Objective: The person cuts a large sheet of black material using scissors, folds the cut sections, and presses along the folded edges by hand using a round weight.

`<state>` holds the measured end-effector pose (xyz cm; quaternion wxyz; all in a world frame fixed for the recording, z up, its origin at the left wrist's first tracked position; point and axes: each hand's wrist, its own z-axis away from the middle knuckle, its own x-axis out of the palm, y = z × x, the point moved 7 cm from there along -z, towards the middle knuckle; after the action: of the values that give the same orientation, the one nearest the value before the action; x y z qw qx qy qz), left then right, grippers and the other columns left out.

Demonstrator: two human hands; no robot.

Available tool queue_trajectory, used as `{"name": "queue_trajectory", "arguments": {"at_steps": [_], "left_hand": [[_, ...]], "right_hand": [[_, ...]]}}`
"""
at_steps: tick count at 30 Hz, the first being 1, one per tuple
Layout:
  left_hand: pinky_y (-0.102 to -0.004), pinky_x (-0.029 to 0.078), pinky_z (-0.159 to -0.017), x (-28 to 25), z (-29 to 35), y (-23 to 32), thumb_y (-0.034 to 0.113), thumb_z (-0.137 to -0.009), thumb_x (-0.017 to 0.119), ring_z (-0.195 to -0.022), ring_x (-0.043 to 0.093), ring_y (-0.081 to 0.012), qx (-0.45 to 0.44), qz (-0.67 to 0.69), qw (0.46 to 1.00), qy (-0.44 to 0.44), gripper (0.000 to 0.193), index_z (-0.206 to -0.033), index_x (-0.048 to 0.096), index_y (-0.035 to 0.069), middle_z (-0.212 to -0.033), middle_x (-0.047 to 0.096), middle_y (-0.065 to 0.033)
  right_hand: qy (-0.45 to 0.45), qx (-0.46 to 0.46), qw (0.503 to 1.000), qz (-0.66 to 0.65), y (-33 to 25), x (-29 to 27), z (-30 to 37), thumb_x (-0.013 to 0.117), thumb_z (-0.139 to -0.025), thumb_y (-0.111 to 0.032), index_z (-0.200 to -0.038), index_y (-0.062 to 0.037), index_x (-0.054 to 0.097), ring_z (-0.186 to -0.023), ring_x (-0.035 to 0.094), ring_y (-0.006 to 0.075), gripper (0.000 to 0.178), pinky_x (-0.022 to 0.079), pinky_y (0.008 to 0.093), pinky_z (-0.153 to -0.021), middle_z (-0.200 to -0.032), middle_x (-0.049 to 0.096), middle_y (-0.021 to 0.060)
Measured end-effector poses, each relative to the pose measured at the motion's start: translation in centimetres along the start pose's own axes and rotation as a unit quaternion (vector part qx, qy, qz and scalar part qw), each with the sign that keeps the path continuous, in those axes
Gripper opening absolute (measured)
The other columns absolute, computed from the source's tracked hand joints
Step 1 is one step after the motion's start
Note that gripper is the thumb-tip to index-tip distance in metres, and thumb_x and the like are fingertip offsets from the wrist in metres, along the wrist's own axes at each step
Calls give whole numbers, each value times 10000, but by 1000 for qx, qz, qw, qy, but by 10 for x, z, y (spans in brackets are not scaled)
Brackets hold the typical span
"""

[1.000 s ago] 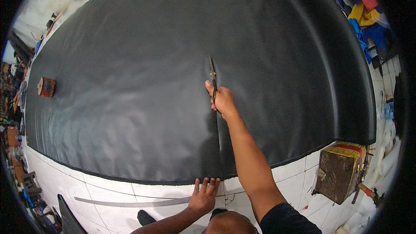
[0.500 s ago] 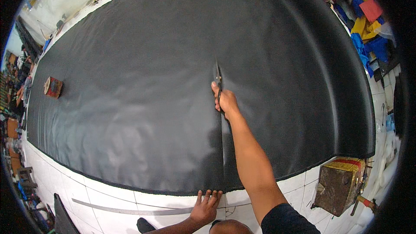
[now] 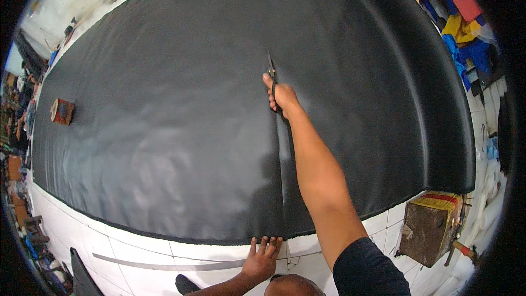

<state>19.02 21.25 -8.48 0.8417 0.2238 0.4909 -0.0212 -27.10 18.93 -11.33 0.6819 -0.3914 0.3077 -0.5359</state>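
A large black sheet [image 3: 164,104] of smooth, leather-like material is spread over the floor. My right hand [image 3: 284,97], arm stretched far out, is closed round the handles of dark scissors [image 3: 271,69]. Their blades point away from me at the sheet's middle. A straight cut [image 3: 282,181] runs from the near edge up to the scissors. At that near edge, just left of the cut, my left hand [image 3: 262,257] rests with fingers stretched out on the border of the sheet.
A long metal strip [image 3: 164,267] lies on the white tiles [image 3: 137,244] before me. A small reddish tin [image 3: 63,112] stands on the sheet's left part. At the near right sits a worn box [image 3: 427,227]. Colourful material [image 3: 466,27] is heaped at the far right.
My right hand and the scissors have moved farther away along the sheet, and the cut has grown longer. My left hand stays at the near edge.
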Motion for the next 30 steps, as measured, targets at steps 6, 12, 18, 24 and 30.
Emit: {"name": "queue_trajectory", "arguments": {"at_steps": [6, 12, 18, 24, 30], "left_hand": [[-592, 299, -1093, -2, -3, 1, 308, -856, 561, -1296, 429, -382, 11, -65, 998, 25, 728, -1489, 312, 47, -1380, 451, -186], [-494, 483, -845, -156, -117, -84, 342, -811, 686, -1036, 555, -386, -112, 166, 952, 230, 581, -1262, 507, 22, -1162, 559, -226], [-562, 146, -1160, -214, -245, -201, 532, -850, 600, -1421, 230, -421, -175, 4, 911, 374, 828, -1452, 354, 19, -1495, 318, -250], [-567, 91, -1169, -207, -264, -203, 612, -834, 561, -1446, 174, -409, -208, 12, 932, 296, 907, -1488, 304, 38, -1546, 240, -228], [-588, 103, -1159, -213, -264, -210, 516, -787, 661, -1438, 187, -426, -217, 51, 934, 279, 879, -1481, 337, 84, -1539, 242, -233]], "right_hand": [[21, -38, 999, 10, -10, -6, -29, 688, -848, -536, -656, -60, 528, -451, 502, 140, 537, 408, 296, -425, -580, 524, 37], [8, -19, 1000, 12, -8, -10, -29, 690, -846, -538, -738, -69, 547, -487, 488, 111, 502, 402, 267, -449, -612, 515, 12], [-15, 3, 1000, 22, -3, 6, -28, 680, -857, -527, -717, -74, 532, -470, 490, 123, 497, 398, 280, -447, -589, 517, 20], [6, 20, 1000, 17, -1, -7, -31, 676, -860, -534, -732, -87, 530, -478, 478, 98, 488, 391, 252, -450, -585, 500, 4], [1, 57, 998, -2, -6, -4, -29, 673, -867, -527, -735, -94, 526, -481, 478, 101, 476, 399, 255, -458, -579, 490, -6]]}}
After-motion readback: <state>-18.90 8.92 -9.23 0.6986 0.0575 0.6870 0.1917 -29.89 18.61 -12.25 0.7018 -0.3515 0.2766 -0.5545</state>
